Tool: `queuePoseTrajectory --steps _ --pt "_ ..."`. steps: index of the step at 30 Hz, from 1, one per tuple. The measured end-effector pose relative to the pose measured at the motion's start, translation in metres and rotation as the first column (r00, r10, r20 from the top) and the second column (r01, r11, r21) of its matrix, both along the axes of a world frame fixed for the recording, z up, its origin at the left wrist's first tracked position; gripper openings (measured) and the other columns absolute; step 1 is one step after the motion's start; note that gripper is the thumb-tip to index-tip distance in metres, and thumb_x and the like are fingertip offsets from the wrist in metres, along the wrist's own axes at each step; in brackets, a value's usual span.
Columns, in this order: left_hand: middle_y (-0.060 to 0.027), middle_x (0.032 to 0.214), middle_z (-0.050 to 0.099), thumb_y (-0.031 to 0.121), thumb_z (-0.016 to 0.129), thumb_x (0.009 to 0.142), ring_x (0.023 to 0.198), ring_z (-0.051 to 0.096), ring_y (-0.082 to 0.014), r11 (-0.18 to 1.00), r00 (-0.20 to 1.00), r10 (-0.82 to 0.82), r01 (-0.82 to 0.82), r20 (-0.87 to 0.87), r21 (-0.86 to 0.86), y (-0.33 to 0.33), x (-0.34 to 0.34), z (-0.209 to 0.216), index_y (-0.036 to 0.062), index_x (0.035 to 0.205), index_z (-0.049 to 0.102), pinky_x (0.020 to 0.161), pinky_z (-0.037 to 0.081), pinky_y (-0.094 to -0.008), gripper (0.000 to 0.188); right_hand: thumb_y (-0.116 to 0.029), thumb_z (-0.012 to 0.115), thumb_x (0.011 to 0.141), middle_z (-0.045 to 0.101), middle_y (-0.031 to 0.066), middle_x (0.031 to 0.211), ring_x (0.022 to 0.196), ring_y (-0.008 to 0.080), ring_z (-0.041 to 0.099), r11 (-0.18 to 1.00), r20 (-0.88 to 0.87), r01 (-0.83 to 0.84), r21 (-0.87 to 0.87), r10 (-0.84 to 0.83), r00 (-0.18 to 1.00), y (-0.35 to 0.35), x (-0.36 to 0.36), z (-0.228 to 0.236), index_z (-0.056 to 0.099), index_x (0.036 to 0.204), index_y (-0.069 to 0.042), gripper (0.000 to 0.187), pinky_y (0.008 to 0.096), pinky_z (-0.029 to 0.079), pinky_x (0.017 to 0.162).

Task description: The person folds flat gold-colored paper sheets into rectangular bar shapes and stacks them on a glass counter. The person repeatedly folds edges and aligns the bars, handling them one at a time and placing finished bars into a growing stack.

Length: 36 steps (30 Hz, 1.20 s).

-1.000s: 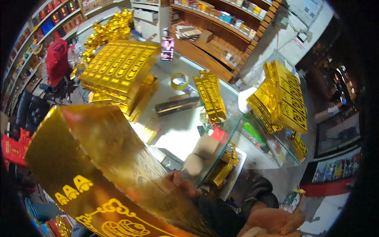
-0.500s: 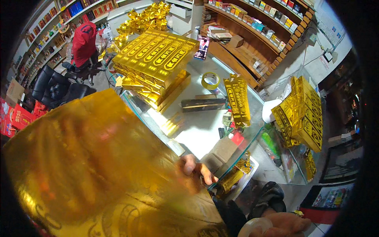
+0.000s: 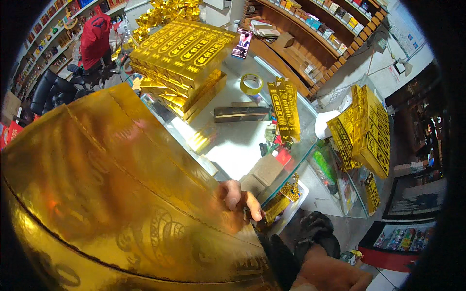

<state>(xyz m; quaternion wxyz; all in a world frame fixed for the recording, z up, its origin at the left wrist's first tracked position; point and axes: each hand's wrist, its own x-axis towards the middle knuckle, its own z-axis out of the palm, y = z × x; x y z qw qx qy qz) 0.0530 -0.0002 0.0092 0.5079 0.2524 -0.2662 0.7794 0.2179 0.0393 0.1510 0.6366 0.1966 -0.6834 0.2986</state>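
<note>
A large shiny gold foil-paper sheet (image 3: 145, 169), with dark crease lines and faint printing, fills the lower left. The fingers of my left hand (image 3: 238, 203) are closed on its right edge; the rest of that hand is hidden behind it. My right hand (image 3: 335, 274), below a dark sleeve, is at the bottom, right of the sheet. Its fingers are cut off by the lower edge, so its grip does not show. Beyond the sheet, a stack of printed gold boxes (image 3: 184, 48) stands on the glass counter (image 3: 233, 155).
On the counter lie a yellow tape roll (image 3: 251, 84), a dark long box (image 3: 241, 114), a flat gold piece (image 3: 285, 109) and a lit phone (image 3: 242, 43). More gold boxes (image 3: 371, 131) stand at right. Wooden shelves (image 3: 315, 29) with packs are behind; a black chair (image 3: 53, 92) is at left.
The sheet has turned so its crease lines show clearly. My right hand has shifted, and the round translucent thing in it is no longer visible. The whole view has moved slightly.
</note>
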Motion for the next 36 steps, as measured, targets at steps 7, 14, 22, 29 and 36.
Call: queuePoseTrajectory --steps 7,14,22,29,36 --pt "-0.0388 0.11 0.054 0.034 0.045 0.103 0.117 0.052 -0.0482 0.974 0.984 -0.179 0.175 -0.015 -0.143 -0.013 -0.006 0.001 0.003 0.099 0.047 0.114 0.031 -0.0589 0.032 -0.015 0.068 0.092 0.055 0.0016 0.089 0.099 0.0194 0.048 0.929 -0.169 0.294 0.226 -0.26 0.951 0.004 0.002 0.002 0.058 0.077 -0.014 0.017 0.0401 0.04 0.101" --pt "-0.0379 0.115 0.054 0.035 0.043 0.104 0.124 0.051 -0.0451 0.95 0.966 -0.257 0.253 0.002 -0.186 -0.02 -0.012 0.005 0.0051 0.108 0.051 0.116 0.027 -0.0574 0.031 -0.009 0.066 0.089 0.053 0.0002 0.073 0.083 0.019 0.051 0.92 -0.176 0.386 0.075 -0.369 0.913 -0.005 -0.003 0.004 0.056 0.068 -0.013 0.024 0.0332 0.041 0.088" --pt "-0.0214 0.125 0.055 0.03 0.043 0.104 0.119 0.053 -0.0334 0.904 0.898 -0.356 0.262 -0.258 -0.337 -0.024 -0.05 -0.045 0.0094 0.124 0.048 0.108 0.037 -0.0458 0.029 -0.014 0.055 0.092 0.058 0.0088 0.08 0.079 0.0243 0.055 0.499 0.42 0.721 0.481 -0.853 0.31 0.023 0.018 0.011 0.06 0.096 -0.006 0.01 0.0353 0.047 0.073" --pt "-0.0087 0.127 0.064 0.024 0.069 0.094 0.114 0.062 -0.0184 0.275 0.622 -0.591 -0.443 -0.514 -0.853 -0.017 -0.139 -0.146 0.001 0.136 0.052 0.099 0.049 -0.033 0.051 -0.009 0.065 0.087 0.058 0.0099 0.089 0.087 0.0263 0.057 0.604 0.646 0.782 -0.151 -0.539 0.541 0.069 -0.013 -0.083 0.059 0.087 -0.006 0.007 0.0368 0.047 0.08" --pt "-0.0187 0.123 0.058 0.025 0.084 0.076 0.107 0.059 -0.0302 0.057 -0.414 -0.54 -0.887 -0.733 0.459 -0.005 -0.138 -0.146 -0.0028 0.134 0.045 0.091 0.047 -0.0418 0.076 -0.004 0.064 0.087 0.058 0.0108 0.091 0.087 0.0271 0.057 0.515 0.775 0.812 -0.272 -0.383 0.503 0.066 -0.001 -0.118 0.058 0.092 -0.005 0.008 0.0373 0.047 0.079"
